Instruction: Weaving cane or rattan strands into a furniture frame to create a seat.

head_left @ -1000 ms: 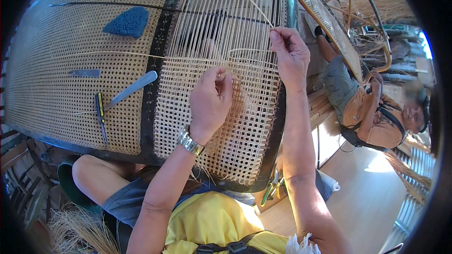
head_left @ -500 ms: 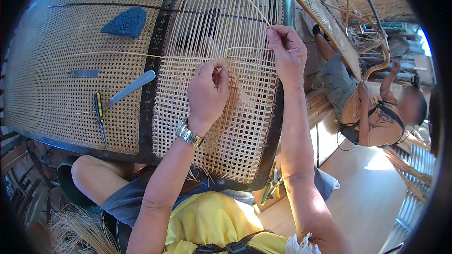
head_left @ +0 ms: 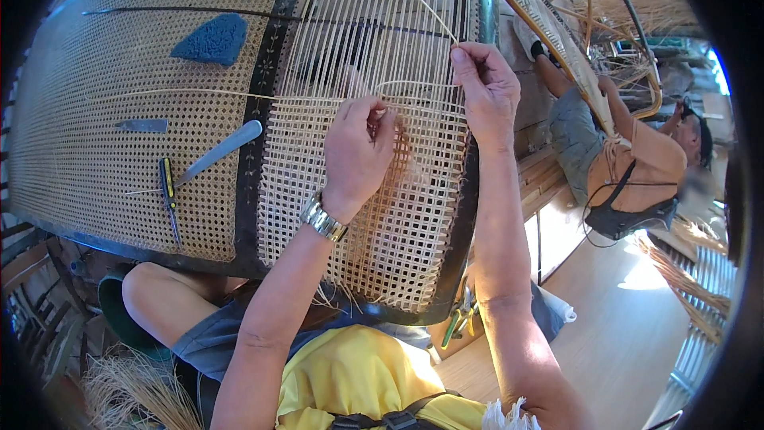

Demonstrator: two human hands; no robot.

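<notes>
So a big dark-framed cane panel (head_left: pixel 255 183) is laid across the lap, and it's split in two by a dark middle rail. The left section is fully woven in that fine open cane pattern. The right section is only woven in its lower part, with bare upright strands running up to the top edge.

The left hand (head_left: pixel 358 151) is set on the right section right where the weaving stops, fingers curled in and pinched shut on a thin cane strand (head_left: pixel 199 94) that runs out flat to the left across the finished section. A metal watch (head_left: pixel 322 219) is worn on that wrist. The right hand (head_left: pixel 487 91) is placed a bit higher, near the panel's right rail, thumb and fingers pinched together on a loose pale strand end (head_left: pixel 434 14) that sticks up and to the left. The two hands are held apart but close.

On the finished left section a few things are left lying: a blue sponge (head_left: pixel 212 40) near the top, a small flat metal blade (head_left: pixel 142 125), a grey-handled tool (head_left: pixel 219 151) on a slant, and a dark awl (head_left: pixel 168 195) with a yellow stripe.

Off to the right, another person (head_left: pixel 629 163) in an orange top can be seen seated by other cane frames.
</notes>
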